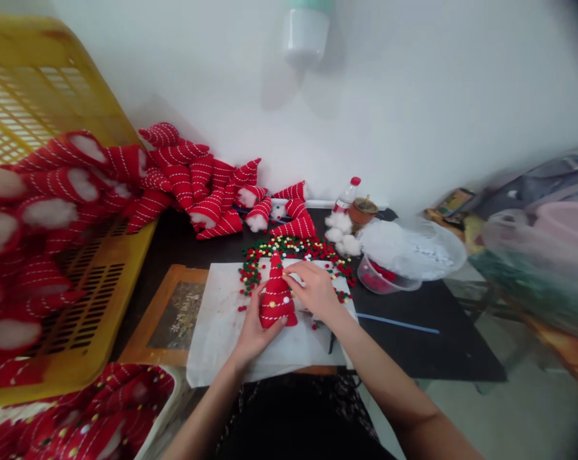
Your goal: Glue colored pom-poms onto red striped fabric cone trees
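Note:
A red stuffed cloth cone (273, 311) with white stitched lines stands over the white paper, its tip pointing away from me. My left hand (254, 326) is wrapped round its lower left side, thumb across the base. At the cone's upper right side my right hand (315, 291) is closed in a pinch on a small yellowish pom-pom (284, 273), mostly hidden by the fingertips. White and yellow pom-poms (272, 305) sit on the cone's front. Behind it, loose red, green, yellow and white pom-poms (255, 255) spread in an arc over the white paper (212, 338) and black tabletop.
A yellow crate (121, 300) full of stuffed cones stands left; more cones (178, 185) pile along the wall. Decorated cones fill a bag (167, 390) at lower left. Plastic tubs (389, 284), cotton balls (339, 233), a bottle (347, 197) and a brown pot (362, 214) stand right.

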{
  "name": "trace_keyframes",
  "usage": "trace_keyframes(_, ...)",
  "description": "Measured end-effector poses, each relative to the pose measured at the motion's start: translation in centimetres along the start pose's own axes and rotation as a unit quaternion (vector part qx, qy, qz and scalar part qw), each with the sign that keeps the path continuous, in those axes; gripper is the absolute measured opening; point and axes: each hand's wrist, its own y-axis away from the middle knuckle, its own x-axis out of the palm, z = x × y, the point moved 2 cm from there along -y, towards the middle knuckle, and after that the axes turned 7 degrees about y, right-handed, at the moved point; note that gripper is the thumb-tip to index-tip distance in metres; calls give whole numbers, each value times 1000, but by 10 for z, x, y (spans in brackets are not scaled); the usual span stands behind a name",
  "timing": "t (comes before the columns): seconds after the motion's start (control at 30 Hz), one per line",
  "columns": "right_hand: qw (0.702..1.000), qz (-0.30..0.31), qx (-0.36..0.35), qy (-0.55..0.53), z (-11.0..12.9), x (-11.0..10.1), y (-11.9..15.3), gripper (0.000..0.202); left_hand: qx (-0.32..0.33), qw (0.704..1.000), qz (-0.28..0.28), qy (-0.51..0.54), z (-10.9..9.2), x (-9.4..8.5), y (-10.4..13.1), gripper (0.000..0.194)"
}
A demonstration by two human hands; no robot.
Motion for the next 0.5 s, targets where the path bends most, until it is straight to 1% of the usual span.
trace_keyframes(0.1,1000,1,-2,-15,-2,7,1,12,12,1000,-6,-12,2,-1,0,83)
trace_keyframes(0.17,1000,5,-2,-21,-3,9,3,13,14,1000,0,-17,3,-1,0,83)
trace_keyframes(0.3,999,10,-1,-42,-4,6,5,16,16,1000,16,-9,5,-1,-1,83)
trace_keyframes(0.5,996,-74,30,-43,-1,-18,11,23,15,999,19,20,2,0,-1,84)
